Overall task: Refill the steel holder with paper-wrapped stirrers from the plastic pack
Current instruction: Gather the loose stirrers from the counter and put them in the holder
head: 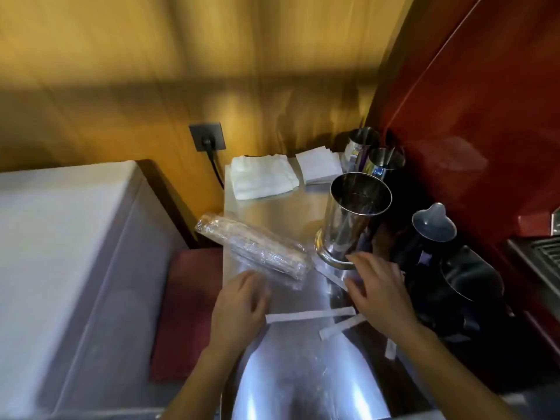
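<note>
A tall steel holder [351, 219] stands upright on the metal counter [272, 207]; its mouth looks empty. Left of it lies a clear plastic pack [257, 247] full of stirrers, slanting across the counter's left edge. Loose paper-wrapped stirrers lie on the counter: a long one [312, 315] between my hands, a shorter one [342, 326] below it, another [330, 275] by the holder's base. My left hand [239, 310] rests palm down near the pack's lower end, touching the long stirrer's left tip. My right hand [378, 292] hovers, fingers spread, in front of the holder's base. The frame is blurred.
Two smaller steel cups [381, 162] stand behind the holder against a red machine [469, 116]. Black pitchers [454, 268] crowd the right side. A folded white cloth [260, 177] and a napkin stack [318, 166] lie at the back. A white chest [60, 253] stands left.
</note>
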A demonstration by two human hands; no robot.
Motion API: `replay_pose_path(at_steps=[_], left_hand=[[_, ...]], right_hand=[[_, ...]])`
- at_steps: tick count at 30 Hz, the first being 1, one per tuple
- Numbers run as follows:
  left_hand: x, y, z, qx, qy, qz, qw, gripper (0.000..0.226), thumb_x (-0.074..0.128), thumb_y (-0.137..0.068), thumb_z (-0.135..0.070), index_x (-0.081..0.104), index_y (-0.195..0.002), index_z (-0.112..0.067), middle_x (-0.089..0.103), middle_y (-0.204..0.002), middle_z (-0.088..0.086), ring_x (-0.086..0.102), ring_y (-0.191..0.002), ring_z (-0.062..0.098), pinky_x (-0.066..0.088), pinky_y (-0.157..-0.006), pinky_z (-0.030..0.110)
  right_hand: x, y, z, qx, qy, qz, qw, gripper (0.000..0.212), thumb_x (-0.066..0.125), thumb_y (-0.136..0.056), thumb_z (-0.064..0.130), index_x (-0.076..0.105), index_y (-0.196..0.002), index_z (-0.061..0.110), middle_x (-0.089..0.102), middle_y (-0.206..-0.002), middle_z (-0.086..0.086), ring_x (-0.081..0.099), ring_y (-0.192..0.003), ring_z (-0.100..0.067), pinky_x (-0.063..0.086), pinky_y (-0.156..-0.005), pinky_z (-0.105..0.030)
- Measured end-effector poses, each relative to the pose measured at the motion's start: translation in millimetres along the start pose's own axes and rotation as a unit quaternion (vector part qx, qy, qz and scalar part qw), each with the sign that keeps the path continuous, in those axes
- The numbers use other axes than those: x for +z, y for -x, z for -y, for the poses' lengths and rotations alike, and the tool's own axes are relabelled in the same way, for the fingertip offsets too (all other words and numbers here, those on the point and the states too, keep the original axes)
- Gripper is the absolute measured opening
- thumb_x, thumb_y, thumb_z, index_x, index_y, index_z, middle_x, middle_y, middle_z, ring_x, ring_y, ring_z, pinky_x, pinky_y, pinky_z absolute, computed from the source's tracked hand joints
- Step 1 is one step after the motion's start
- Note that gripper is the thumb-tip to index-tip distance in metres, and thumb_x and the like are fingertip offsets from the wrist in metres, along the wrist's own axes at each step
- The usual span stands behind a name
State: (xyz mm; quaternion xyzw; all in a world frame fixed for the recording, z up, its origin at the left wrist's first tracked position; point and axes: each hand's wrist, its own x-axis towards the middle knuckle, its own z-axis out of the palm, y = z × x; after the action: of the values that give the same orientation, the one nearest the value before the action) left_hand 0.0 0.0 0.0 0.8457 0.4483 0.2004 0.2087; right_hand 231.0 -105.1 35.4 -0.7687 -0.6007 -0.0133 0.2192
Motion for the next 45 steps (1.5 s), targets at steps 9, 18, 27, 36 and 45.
replay_pose_path(at_steps=[9,18,27,36,45], left_hand=[[26.8,15.6,10.0,0.012,-0.121,-0.045,0.992,0.043,0.045,-0.083,-0.035,0.062,-0.114,-0.009,0.063,-0.122,0.016,0.060,-0.113,0.033,0.050,-0.089,0.044],[29.5,16.3,11.0,0.014,-0.136,-0.037,0.990,0.042,0.044,-0.085,-0.035,0.060,-0.116,-0.011,0.062,-0.124,0.014,0.057,-0.117,0.030,0.048,-0.092,0.042],[28.6,16.9,10.6,0.012,-0.131,-0.037,0.991,0.041,0.044,-0.086,-0.035,0.060,-0.116,-0.012,0.063,-0.124,0.013,0.057,-0.118,0.028,0.047,-0.094,0.041],[30.3,17.5,12.7,0.007,-0.126,-0.036,0.991,0.043,0.043,-0.087,-0.036,0.059,-0.118,-0.012,0.062,-0.126,0.012,0.056,-0.119,0.028,0.047,-0.095,0.042],[30.5,17.6,12.2,0.000,-0.124,-0.032,0.992,0.044,0.044,-0.086,-0.037,0.060,-0.119,-0.012,0.062,-0.125,0.012,0.056,-0.120,0.027,0.046,-0.096,0.042]], right_hand=[[25.0,3.6,-17.5,0.048,0.060,0.147,0.986,0.024,0.044,-0.089,0.024,0.051,-0.112,0.020,0.057,-0.117,0.001,0.048,-0.112,-0.017,0.032,-0.096,-0.031],[26.4,-23.2,-5.6,0.052,0.095,0.240,0.965,0.024,0.051,-0.081,0.014,0.046,-0.105,0.016,0.062,-0.109,-0.008,0.059,-0.095,-0.027,0.033,-0.068,-0.029],[32.7,-25.0,2.1,0.025,0.017,0.234,0.972,0.016,0.046,-0.080,0.016,0.032,-0.078,0.022,0.048,-0.087,-0.002,0.047,-0.074,-0.022,0.033,-0.063,-0.033],[40.1,-14.9,26.8,-0.079,-0.067,0.310,0.945,0.016,0.049,-0.077,0.022,0.050,-0.093,0.018,0.054,-0.098,0.001,0.052,-0.091,-0.021,0.035,-0.075,-0.031],[46.7,-8.2,56.3,-0.193,0.157,0.309,0.918,0.024,0.056,-0.079,0.017,0.050,-0.102,0.011,0.059,-0.105,-0.010,0.057,-0.094,-0.030,0.034,-0.068,-0.035]])
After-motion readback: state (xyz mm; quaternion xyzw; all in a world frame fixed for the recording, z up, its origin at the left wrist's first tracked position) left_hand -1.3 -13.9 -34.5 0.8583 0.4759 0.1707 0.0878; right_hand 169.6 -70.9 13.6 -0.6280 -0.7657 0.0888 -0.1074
